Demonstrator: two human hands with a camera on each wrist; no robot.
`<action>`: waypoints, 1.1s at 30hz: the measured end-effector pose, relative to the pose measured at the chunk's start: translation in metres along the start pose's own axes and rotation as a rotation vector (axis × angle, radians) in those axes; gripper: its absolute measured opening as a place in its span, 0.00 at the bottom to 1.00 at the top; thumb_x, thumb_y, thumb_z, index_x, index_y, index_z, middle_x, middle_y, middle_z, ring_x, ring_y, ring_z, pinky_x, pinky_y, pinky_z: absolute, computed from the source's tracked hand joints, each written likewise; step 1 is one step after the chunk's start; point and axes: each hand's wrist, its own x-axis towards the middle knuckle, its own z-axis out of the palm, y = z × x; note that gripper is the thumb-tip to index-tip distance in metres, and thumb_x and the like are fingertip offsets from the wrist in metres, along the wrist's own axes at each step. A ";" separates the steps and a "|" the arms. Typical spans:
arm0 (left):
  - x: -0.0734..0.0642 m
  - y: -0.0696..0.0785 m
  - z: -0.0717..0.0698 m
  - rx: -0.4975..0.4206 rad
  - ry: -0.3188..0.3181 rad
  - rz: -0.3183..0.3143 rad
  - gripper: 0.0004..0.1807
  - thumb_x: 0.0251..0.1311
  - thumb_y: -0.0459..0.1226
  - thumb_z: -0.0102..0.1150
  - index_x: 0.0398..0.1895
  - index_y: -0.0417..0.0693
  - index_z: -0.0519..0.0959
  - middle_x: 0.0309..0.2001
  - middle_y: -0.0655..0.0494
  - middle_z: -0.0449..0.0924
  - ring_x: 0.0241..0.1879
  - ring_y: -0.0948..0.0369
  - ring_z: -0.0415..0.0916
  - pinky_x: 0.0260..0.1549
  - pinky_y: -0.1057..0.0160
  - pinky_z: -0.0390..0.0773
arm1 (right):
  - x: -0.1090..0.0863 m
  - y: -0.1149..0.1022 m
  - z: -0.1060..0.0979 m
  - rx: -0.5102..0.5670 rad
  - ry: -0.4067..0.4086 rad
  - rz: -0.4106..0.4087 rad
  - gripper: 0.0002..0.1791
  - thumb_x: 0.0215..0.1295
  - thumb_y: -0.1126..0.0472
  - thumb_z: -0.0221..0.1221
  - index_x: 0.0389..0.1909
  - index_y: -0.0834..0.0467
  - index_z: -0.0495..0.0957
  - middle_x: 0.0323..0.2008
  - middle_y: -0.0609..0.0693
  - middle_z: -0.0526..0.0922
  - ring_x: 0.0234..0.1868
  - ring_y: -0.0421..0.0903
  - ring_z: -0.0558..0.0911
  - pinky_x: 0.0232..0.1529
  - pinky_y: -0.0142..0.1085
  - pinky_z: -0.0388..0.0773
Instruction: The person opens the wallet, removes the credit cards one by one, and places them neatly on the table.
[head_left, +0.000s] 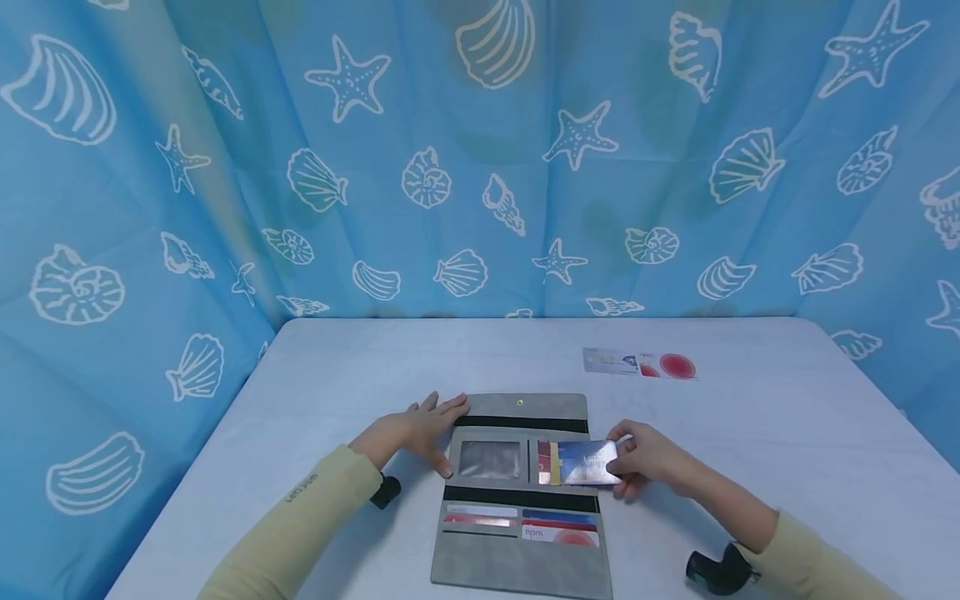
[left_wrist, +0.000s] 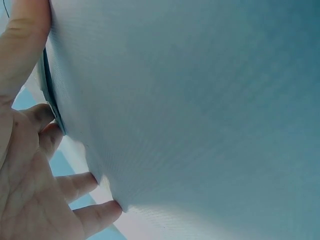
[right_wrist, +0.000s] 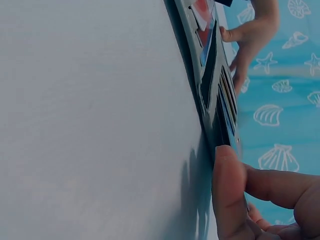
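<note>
A grey wallet (head_left: 517,560) lies unfolded on the table. My left hand (head_left: 422,435) rests at its left edge, fingers spread and straight, with fingertips touching the wallet and the table. My right hand (head_left: 643,457) pinches the right end of a shiny blue card (head_left: 585,463) between thumb and fingers. This card sits partly in the wallet's right-hand slot, over a red card (head_left: 543,463) and a yellowish one. In the right wrist view, the thumb (right_wrist: 229,175) presses at the wallet's edge, and the card shows only as a thin edge.
A silver card (head_left: 609,361) and a white card with red circles (head_left: 667,367) lie behind the wallet to the right. Lower pockets hold several cards, including a white and red one (head_left: 558,535). A clear window (head_left: 489,459) is on the left. A shell-patterned blue curtain (head_left: 480,167) hangs behind.
</note>
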 end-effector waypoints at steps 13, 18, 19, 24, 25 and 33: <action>0.001 -0.001 0.000 0.011 0.008 -0.001 0.58 0.40 0.53 0.70 0.72 0.52 0.45 0.73 0.57 0.38 0.71 0.45 0.34 0.65 0.42 0.46 | -0.008 0.017 -0.022 0.027 -0.005 0.070 0.26 0.58 0.63 0.59 0.54 0.66 0.61 0.26 0.54 0.77 0.20 0.45 0.79 0.27 0.34 0.79; 0.002 -0.002 0.001 0.015 0.009 0.001 0.58 0.39 0.53 0.70 0.72 0.52 0.45 0.73 0.57 0.38 0.71 0.45 0.34 0.65 0.42 0.46 | -0.011 0.022 -0.032 0.067 -0.005 0.099 0.28 0.59 0.62 0.59 0.56 0.66 0.60 0.28 0.54 0.77 0.21 0.45 0.79 0.27 0.33 0.78; 0.002 -0.002 0.001 0.014 0.010 0.002 0.58 0.39 0.53 0.70 0.72 0.52 0.45 0.73 0.57 0.38 0.71 0.45 0.34 0.65 0.42 0.46 | -0.012 0.023 -0.034 0.074 -0.009 0.098 0.28 0.59 0.62 0.59 0.57 0.66 0.59 0.28 0.54 0.77 0.21 0.45 0.79 0.28 0.33 0.78; 0.002 -0.002 0.001 0.011 0.014 0.006 0.58 0.39 0.53 0.70 0.72 0.52 0.46 0.73 0.56 0.38 0.71 0.45 0.34 0.65 0.42 0.46 | -0.016 0.026 -0.047 0.103 -0.010 0.086 0.30 0.60 0.60 0.58 0.59 0.67 0.56 0.28 0.54 0.78 0.23 0.45 0.78 0.28 0.33 0.77; 0.002 -0.002 0.001 0.010 0.014 0.006 0.58 0.39 0.53 0.70 0.72 0.52 0.46 0.73 0.57 0.38 0.71 0.45 0.34 0.65 0.42 0.45 | -0.017 0.027 -0.050 0.107 -0.010 0.080 0.30 0.61 0.60 0.57 0.59 0.67 0.56 0.29 0.54 0.78 0.23 0.45 0.78 0.28 0.33 0.77; 0.002 -0.001 0.001 0.015 0.008 0.003 0.58 0.39 0.53 0.70 0.72 0.53 0.46 0.73 0.57 0.38 0.71 0.45 0.35 0.65 0.42 0.46 | -0.021 0.030 -0.065 0.115 0.031 0.044 0.32 0.63 0.59 0.56 0.62 0.67 0.53 0.32 0.53 0.78 0.26 0.46 0.79 0.29 0.34 0.77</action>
